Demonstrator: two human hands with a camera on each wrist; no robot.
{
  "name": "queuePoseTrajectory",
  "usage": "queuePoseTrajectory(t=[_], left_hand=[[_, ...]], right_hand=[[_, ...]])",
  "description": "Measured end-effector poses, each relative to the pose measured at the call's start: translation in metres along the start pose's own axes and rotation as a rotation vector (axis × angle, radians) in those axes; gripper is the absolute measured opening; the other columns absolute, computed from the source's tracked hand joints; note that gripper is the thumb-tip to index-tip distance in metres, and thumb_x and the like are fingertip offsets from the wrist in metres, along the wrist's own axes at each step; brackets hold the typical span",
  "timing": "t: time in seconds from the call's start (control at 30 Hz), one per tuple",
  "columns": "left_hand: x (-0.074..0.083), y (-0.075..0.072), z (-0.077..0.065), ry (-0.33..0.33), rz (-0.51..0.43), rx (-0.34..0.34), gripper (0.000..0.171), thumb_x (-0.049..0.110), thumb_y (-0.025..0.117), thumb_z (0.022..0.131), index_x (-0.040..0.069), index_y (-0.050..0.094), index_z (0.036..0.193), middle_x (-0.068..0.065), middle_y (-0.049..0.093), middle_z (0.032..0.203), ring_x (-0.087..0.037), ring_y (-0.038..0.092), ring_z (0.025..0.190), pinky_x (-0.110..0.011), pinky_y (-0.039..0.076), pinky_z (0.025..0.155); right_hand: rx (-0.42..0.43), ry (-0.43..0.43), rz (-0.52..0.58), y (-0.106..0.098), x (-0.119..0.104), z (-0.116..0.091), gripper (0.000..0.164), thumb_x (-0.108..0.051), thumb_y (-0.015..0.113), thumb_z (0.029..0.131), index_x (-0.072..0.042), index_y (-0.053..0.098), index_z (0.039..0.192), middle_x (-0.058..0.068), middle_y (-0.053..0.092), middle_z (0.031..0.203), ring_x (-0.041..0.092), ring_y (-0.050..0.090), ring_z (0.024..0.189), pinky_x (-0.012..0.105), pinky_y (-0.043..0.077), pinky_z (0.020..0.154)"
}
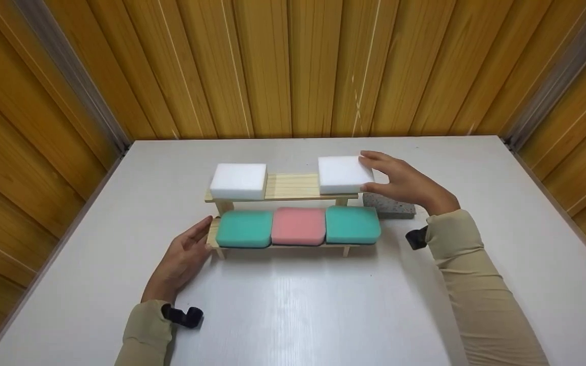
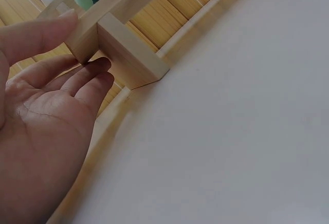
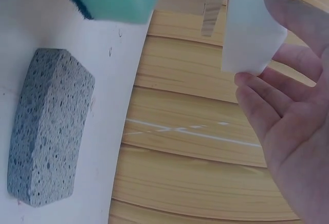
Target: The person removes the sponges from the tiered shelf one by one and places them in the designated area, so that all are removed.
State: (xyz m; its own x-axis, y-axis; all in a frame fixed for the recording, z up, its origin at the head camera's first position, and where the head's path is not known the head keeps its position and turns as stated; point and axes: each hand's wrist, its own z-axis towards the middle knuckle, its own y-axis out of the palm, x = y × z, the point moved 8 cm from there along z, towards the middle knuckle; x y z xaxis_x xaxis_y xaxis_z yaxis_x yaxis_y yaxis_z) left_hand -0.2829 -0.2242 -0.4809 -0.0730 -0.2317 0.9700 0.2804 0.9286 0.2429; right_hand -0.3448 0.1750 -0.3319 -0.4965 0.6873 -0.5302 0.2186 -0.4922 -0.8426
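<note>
A small two-step wooden rack [image 1: 293, 187] stands on the white table. On its upper step, at the right end, lies a white sponge [image 1: 345, 174]; my right hand [image 1: 407, 182] pinches its right side between thumb and fingers. Another white sponge [image 1: 238, 180] lies at the left end of that step. The lower step carries a green sponge [image 1: 244, 229], a pink sponge [image 1: 298, 225] and a second green sponge [image 1: 353, 224], dark scouring side down. My left hand [image 2: 51, 106] holds the lower step's left end, thumb against the board's edge and fingers beneath.
A grey speckled sponge block [image 3: 51, 126] lies on the table [image 1: 293, 315] to the right of the rack, below my right hand. Wood-patterned panels [image 1: 313, 66] rise behind the table and at both sides.
</note>
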Motion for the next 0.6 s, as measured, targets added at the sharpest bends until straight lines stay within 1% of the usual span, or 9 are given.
queuePoseTrajectory(t=[0.17, 0.3, 0.53, 0.6], left_hand=[[-0.001, 0.000, 0.000, -0.004, 0.010, 0.008, 0.074, -0.004, 0.056, 0.091, 0.000, 0.015, 0.152, -0.014, 0.014, 0.161, -0.027, 0.013, 0.149, -0.018, 0.039, 0.108], [-0.001, 0.000, -0.001, 0.005, 0.007, 0.001, 0.073, -0.006, 0.055, 0.091, 0.000, 0.015, 0.152, -0.015, 0.014, 0.160, -0.027, 0.014, 0.149, -0.018, 0.038, 0.109], [-0.001, 0.002, -0.001, 0.008, -0.045, -0.037, 0.075, -0.008, 0.052, 0.091, -0.002, 0.010, 0.153, -0.017, 0.009, 0.161, -0.030, 0.009, 0.149, -0.019, 0.038, 0.110], [0.000, 0.002, 0.000, 0.009, -0.051, -0.035, 0.076, -0.009, 0.052, 0.090, -0.002, 0.010, 0.152, -0.017, 0.009, 0.161, -0.030, 0.009, 0.149, -0.019, 0.038, 0.109]], right_hand=[[0.023, -0.017, -0.012, -0.004, 0.005, -0.006, 0.068, -0.017, 0.067, 0.090, 0.006, 0.034, 0.145, 0.020, 0.029, 0.155, 0.039, 0.025, 0.144, 0.055, 0.026, 0.117], [0.035, -0.022, -0.019, -0.007, 0.009, -0.011, 0.066, -0.015, 0.066, 0.091, 0.007, 0.034, 0.145, 0.023, 0.029, 0.154, 0.041, 0.025, 0.143, 0.056, 0.026, 0.117], [0.029, 0.019, -0.030, -0.014, 0.018, -0.021, 0.065, -0.016, 0.063, 0.093, 0.007, 0.032, 0.146, 0.024, 0.026, 0.155, 0.043, 0.022, 0.143, 0.058, 0.024, 0.117], [0.032, 0.026, -0.032, -0.016, 0.021, -0.024, 0.065, -0.016, 0.062, 0.093, 0.007, 0.032, 0.146, 0.024, 0.026, 0.155, 0.043, 0.022, 0.143, 0.059, 0.023, 0.116]])
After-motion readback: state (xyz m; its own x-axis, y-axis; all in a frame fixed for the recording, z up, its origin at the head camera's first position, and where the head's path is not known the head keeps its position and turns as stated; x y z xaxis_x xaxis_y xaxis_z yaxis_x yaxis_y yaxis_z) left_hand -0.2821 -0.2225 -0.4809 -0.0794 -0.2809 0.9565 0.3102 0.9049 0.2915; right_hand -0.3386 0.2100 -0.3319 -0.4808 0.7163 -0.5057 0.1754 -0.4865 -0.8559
